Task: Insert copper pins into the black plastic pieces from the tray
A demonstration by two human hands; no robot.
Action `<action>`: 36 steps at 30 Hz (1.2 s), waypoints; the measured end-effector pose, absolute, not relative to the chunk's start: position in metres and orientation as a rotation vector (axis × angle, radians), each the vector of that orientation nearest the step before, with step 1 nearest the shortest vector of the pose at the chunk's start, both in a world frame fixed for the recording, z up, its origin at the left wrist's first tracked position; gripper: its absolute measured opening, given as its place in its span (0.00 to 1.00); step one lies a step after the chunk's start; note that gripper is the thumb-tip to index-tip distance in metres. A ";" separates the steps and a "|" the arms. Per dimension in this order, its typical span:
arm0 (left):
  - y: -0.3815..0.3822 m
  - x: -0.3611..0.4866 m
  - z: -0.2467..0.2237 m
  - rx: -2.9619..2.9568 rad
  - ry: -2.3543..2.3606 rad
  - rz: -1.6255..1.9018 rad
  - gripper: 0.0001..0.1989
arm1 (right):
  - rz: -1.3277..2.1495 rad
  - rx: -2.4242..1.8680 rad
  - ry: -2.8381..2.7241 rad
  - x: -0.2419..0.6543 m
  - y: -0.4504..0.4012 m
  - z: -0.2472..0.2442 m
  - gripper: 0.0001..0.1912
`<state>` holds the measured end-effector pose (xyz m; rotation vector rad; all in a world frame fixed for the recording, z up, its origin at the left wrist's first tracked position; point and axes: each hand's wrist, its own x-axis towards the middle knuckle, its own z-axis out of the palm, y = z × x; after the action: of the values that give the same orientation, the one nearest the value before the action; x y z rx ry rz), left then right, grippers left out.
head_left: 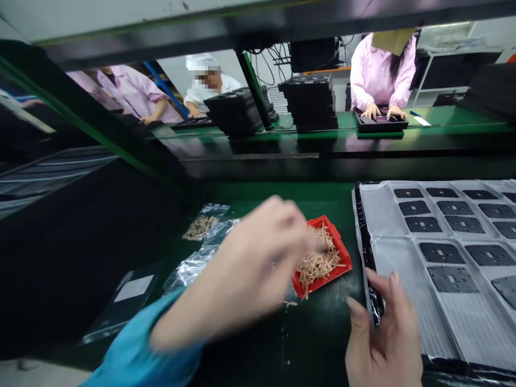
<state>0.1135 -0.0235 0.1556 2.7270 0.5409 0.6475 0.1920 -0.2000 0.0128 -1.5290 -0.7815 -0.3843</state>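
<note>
My left hand (268, 250), in a blue sleeve, reaches over a red bin (342, 252) filled with small tan strip-like pieces (320, 263). Motion smears this hand, and its fingertips are too blurred to show whether they grip a piece. At the lower right, my right hand (385, 333) has its thumb and fingers apart with nothing between them. It is beside the near left edge of a tray lined with white ribbed sheet (407, 285). Flat black plates (451, 279) with small cutouts lie in rows in the tray.
Clear plastic bags (193, 269) lie left of the bin, one with small pieces (200, 228). A labelled bag (131, 290) lies nearer. A green post (92, 123) and overhead shelf frame the bench. Behind are stacked black trays (312, 102) and co-workers, one in pink (381, 75).
</note>
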 end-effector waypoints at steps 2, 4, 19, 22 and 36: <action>0.025 0.152 0.154 2.692 0.786 0.669 0.11 | -0.296 -1.576 -0.779 0.194 -0.197 0.014 0.30; 0.071 0.189 0.142 2.661 0.899 0.574 0.11 | -0.218 -1.573 -0.825 0.197 -0.196 0.015 0.26; -0.009 0.006 0.072 2.799 0.219 0.363 0.09 | 0.024 -1.548 -0.800 0.190 -0.206 0.030 0.12; -0.061 -0.023 0.054 2.823 0.299 0.645 0.09 | 0.059 -1.560 -0.900 0.195 -0.209 0.030 0.13; -0.067 0.008 0.010 2.619 0.391 0.774 0.16 | -0.135 -1.573 -0.850 0.196 -0.195 0.028 0.06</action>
<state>0.0084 -0.0672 0.0102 2.6190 0.3913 0.7741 0.1963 -0.1951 0.0284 -1.5733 -0.8503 -0.1352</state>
